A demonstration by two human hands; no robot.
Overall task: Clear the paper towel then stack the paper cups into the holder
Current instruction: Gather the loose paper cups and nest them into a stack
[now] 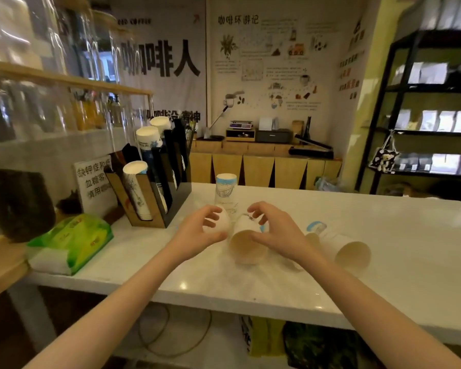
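On the white counter (383,235) several paper cups lie on their sides. My left hand (197,233) curls around a white cup (221,222) at the centre. My right hand (277,230) grips a second cup (246,246) whose open mouth faces me. More fallen cups (351,254) lie to the right, partly hidden by my right wrist. One cup (226,191) stands upside down just behind my hands. The black and wood cup holder (149,201) stands at the left with stacks of cups in its slots. No loose paper towel is in sight.
A green pack of tissues (69,242) lies at the counter's left end, in front of a small sign (95,182). Glass jars on wooden shelves rise at the far left. A black shelf unit (423,115) stands at the right, a wooden back counter behind.
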